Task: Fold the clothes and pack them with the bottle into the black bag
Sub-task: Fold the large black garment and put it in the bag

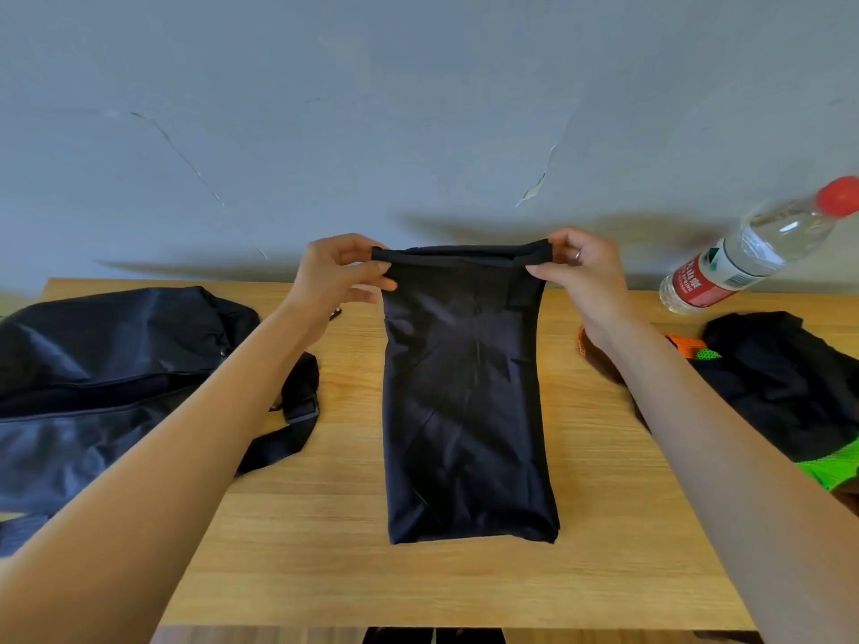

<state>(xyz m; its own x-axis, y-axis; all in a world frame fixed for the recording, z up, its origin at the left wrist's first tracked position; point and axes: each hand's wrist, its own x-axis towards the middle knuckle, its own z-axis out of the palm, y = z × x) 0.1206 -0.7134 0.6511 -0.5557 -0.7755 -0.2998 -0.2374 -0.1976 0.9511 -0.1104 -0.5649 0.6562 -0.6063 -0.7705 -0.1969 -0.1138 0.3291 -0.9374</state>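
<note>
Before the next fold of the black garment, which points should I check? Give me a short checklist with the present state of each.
1. Left hand grips the far left corner of the black garment: ok.
2. Right hand grips the far right corner: ok.
3. Near end of the garment lies flat on the wooden table: ok.
4. Table in front of the garment is free for the fold: ok.
5. Black bag is open for packing: cannot tell.
6. Bottle stands apart from the garment, on the right: ok.
</note>
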